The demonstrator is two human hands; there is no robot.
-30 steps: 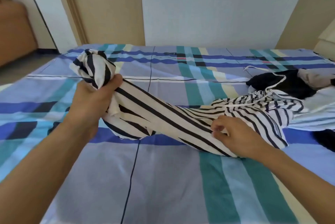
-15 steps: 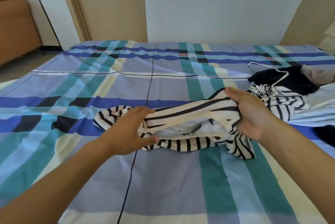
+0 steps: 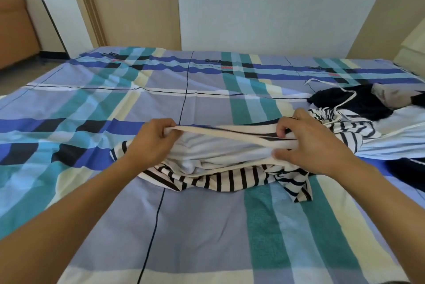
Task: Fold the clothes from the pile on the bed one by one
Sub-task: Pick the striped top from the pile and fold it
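1. The left hand [image 3: 151, 143] is gripping one end of a cream band [image 3: 230, 132] on the striped garment [image 3: 220, 178], with its fingers curled round the cloth. The right hand [image 3: 308, 143] is pinching the other end between thumb and bent fingers.
2. Between the hands, the band is stretching taut just above the bed [image 3: 184, 226]. It is opening the garment so that its pale inside is showing.
3. Under the hands and nearer the person, the rest of the striped garment is lying bunched and creased on the bed. One corner is trailing out below the right wrist.
4. By the look of it, work on this piece is only starting. The cloth is being pulled straight, and no flat fold is showing yet.
5. Past the right hand, the striped cloth is running on until it is touching the pile.
6. Just beyond the right hand, a dark garment [image 3: 358, 105] is waiting with a white cord [image 3: 345, 99] looping across it, and a grey-beige piece [image 3: 391, 95] is lying behind it. Further out on the right, a white garment [image 3: 395, 138] is spreading toward the bed's edge.
7. No finished, folded piece is showing in the view, so most of the task appears to be lying ahead.
8. Far out beyond the left hand, past the bed, an orange armchair [image 3: 16, 30] is standing by the wall.
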